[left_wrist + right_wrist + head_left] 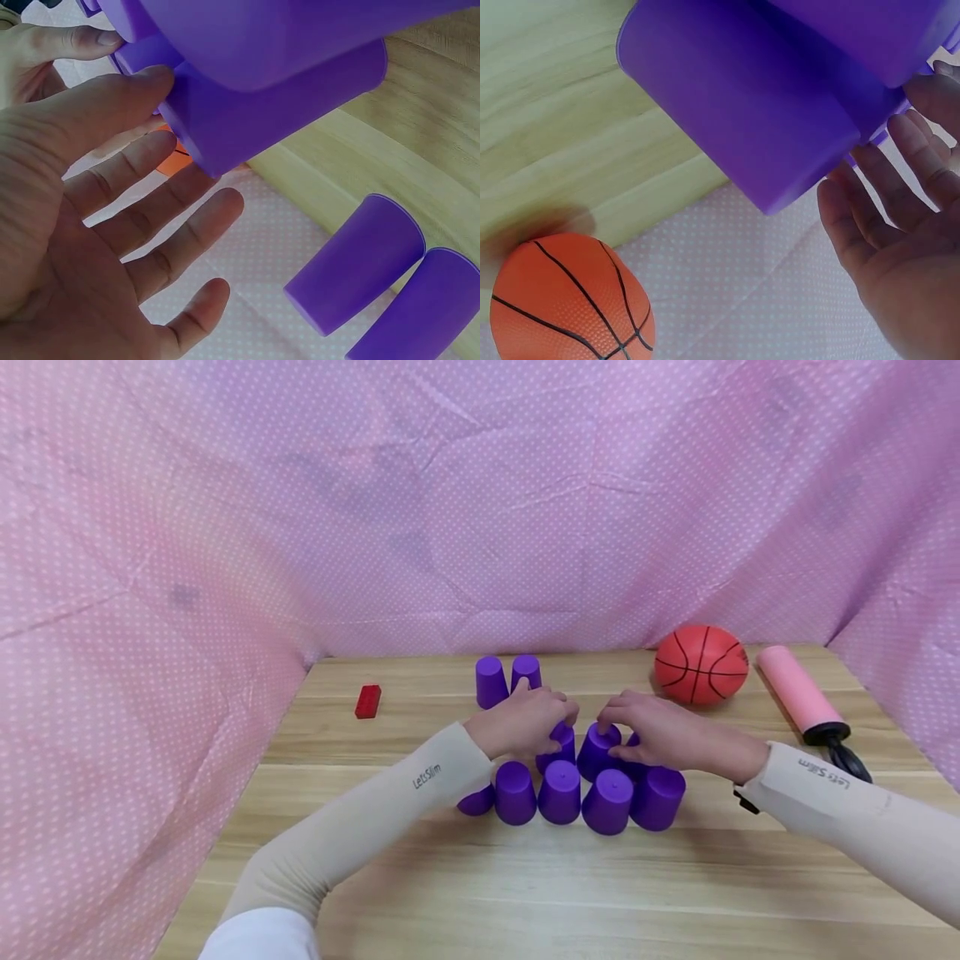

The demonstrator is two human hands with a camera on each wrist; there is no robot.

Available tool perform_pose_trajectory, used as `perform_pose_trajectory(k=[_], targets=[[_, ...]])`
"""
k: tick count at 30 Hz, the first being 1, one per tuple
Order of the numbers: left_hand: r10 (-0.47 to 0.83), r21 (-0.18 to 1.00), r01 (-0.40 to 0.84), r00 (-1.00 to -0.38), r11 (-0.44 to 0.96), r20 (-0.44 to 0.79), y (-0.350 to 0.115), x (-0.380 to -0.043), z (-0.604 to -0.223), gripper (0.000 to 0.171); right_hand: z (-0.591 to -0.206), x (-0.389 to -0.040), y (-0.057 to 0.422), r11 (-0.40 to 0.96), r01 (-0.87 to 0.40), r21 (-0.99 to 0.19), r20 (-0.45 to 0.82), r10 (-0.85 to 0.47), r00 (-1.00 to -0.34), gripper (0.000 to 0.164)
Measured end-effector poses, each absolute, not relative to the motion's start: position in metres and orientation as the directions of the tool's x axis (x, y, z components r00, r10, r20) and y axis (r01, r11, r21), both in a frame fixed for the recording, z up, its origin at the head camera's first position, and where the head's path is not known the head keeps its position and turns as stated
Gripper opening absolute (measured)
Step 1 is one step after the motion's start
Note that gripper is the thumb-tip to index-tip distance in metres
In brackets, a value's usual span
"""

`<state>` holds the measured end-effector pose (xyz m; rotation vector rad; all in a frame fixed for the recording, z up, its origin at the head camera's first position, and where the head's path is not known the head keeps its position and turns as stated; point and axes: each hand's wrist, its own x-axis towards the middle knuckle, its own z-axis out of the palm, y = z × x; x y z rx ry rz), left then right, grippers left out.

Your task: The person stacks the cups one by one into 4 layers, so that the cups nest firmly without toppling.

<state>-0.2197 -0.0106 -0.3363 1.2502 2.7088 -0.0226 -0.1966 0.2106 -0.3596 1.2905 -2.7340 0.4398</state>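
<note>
Upside-down purple cups stand close together on the wooden table, including a front-row cup (560, 793). My left hand (525, 722) reaches over them, thumb and fingers around the top of a second-row cup (553, 760). In the left wrist view, its thumb presses this cup (277, 112) near its closed end, and the outer fingers are spread. Beside it, my right hand (667, 731) pinches another cup (595, 758) by the top, index finger and thumb on opposite sides. In the right wrist view, neighbouring cups (735, 97) partly hide its fingertips.
Two more upturned cups (491, 683) stand behind the left hand. A red toy brick (367, 702) lies at the back left. At the back right are an orange basketball (701, 665) and a pink hand pump (801, 689). Dotted pink cloth (450, 510) hangs around the table.
</note>
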Motion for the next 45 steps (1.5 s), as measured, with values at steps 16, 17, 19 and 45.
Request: perform_pose_trajectory(k=[16, 17, 19, 45], targets=[[0.728, 0.071, 0.724, -0.683, 0.686, -0.062, -0.003, -0.261, -0.329, 0.032, -0.330, -0.215, 0.224, 0.674, -0.714, -0.189, 0.250, -0.670, -0.699, 0.023], [0.723, 0.076, 0.719, -0.688, 0.690, -0.052, -0.001, -0.266, -0.329, 0.032, -0.327, -0.218, 0.226, 0.689, -0.698, -0.192, 0.247, -0.655, -0.714, 0.023], [0.715, 0.084, 0.711, -0.698, 0.698, -0.036, 0.002, -0.276, -0.331, 0.034, -0.324, -0.226, 0.230, 0.715, -0.668, -0.208, 0.247, -0.622, -0.743, 0.023], [0.668, 0.038, 0.667, -0.742, 0.744, -0.047, 0.020, -0.322, -0.345, 0.033, -0.353, -0.294, 0.220, 0.773, -0.569, -0.281, 0.173, -0.543, -0.822, 0.020]])
